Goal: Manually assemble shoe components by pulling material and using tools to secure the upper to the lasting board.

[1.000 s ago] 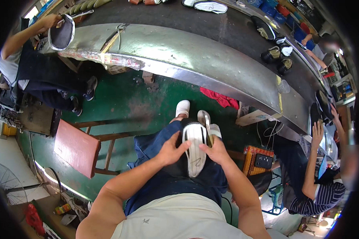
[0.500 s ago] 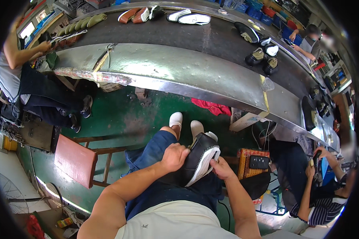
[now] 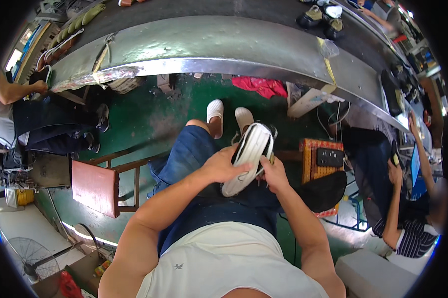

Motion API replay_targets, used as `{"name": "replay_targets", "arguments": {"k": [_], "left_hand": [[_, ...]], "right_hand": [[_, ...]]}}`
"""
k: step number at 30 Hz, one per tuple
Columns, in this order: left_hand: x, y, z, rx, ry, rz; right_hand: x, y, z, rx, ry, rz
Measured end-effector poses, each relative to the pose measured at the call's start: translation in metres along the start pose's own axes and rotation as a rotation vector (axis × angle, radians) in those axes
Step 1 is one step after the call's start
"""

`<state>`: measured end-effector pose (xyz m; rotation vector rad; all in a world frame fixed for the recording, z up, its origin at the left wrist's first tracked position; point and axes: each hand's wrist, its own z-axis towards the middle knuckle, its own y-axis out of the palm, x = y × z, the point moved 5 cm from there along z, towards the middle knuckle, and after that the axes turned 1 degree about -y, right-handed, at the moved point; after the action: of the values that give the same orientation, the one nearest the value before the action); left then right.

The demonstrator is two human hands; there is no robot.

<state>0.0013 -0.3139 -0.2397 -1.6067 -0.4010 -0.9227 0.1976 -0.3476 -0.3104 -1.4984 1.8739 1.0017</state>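
Observation:
Over my lap a black shoe with a white sole (image 3: 251, 154) is tilted so that its pale underside faces up toward me. My left hand (image 3: 224, 165) is closed round the shoe's left side, with the thumb lying across the sole. At the opposite edge, my right hand (image 3: 273, 174) has its thumb and fingers pinched against the sole's rim. Whether something small sits between those fingers is hidden. A short dark curl like a thread end shows on the sole near my left thumb. Most of the black upper is turned away from me.
A metal-edged bench (image 3: 184, 42) crosses ahead, carrying black shoes (image 3: 311, 17). To my left stands a stool with a brown seat (image 3: 96, 187); to my right, a woven seat holds a black phone (image 3: 330, 157). Co-workers sit at both sides. Red cloth (image 3: 259, 87) lies under the bench.
The shoe has been turned over from its side, bringing the sole up. My left hand has shifted onto the sole's edge. My view has tilted downward. The right co-worker's arm now reaches toward the bench.

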Motion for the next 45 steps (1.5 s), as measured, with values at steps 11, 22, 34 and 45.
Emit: {"name": "replay_targets", "arguments": {"k": [11, 22, 34, 45], "left_hand": [[-0.056, 0.021, -0.012, -0.339, -0.455, -0.559], [-0.039, 0.037, -0.039, -0.279, -0.334, -0.348], [-0.103, 0.077, -0.043, 0.258, -0.689, -0.778], [-0.067, 0.036, -0.031, 0.224, -0.328, -0.291]], "right_hand": [[-0.03, 0.004, 0.0, -0.249, -0.046, -0.398], [-0.07, 0.001, -0.072, -0.472, -0.555, -1.3], [-0.052, 0.049, -0.052, -0.388, -0.618, -1.489], [-0.098, 0.06, -0.034, -0.192, -0.695, -1.763]]}}
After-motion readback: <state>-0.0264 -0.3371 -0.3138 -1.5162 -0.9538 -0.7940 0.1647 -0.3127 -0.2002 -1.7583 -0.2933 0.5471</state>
